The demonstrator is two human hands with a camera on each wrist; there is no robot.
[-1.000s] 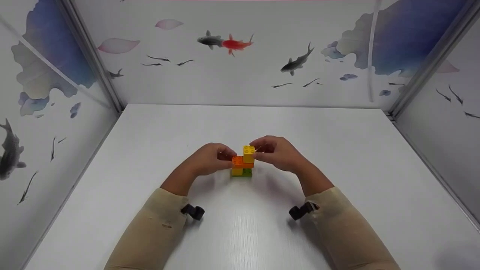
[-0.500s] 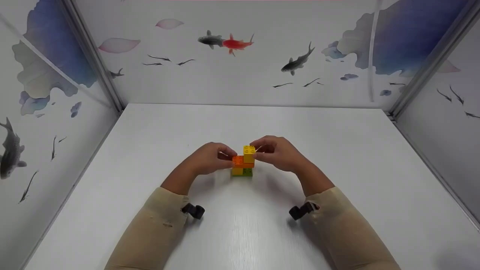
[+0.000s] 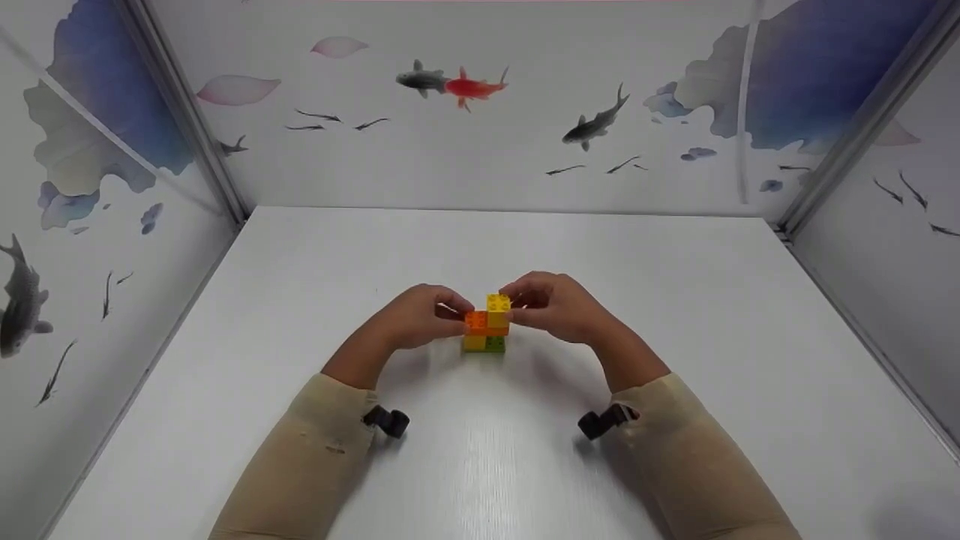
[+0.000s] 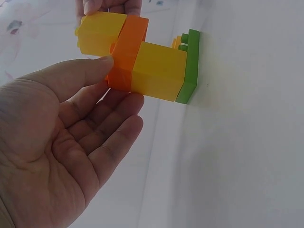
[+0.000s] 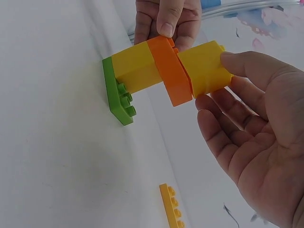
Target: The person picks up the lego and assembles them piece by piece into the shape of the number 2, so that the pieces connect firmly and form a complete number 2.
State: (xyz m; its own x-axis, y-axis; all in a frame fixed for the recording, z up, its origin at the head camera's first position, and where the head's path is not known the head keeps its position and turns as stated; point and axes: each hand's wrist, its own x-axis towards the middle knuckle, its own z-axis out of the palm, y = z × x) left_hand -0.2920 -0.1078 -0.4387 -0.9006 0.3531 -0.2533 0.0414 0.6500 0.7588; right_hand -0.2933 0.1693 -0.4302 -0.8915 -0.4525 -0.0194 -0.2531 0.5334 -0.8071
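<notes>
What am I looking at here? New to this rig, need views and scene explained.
No machine: a person works bare-handed. The wide picture comes from a head-worn camera looking down; the two close-ups come from cameras on each wrist. On the white table stands a toy-brick stack: green base, lower yellow brick, orange brick, upper yellow brick. The left hand pinches the orange brick; the right hand pinches the upper yellow brick. A loose yellow piece lies apart, seen in the right-wrist close-up.
</notes>
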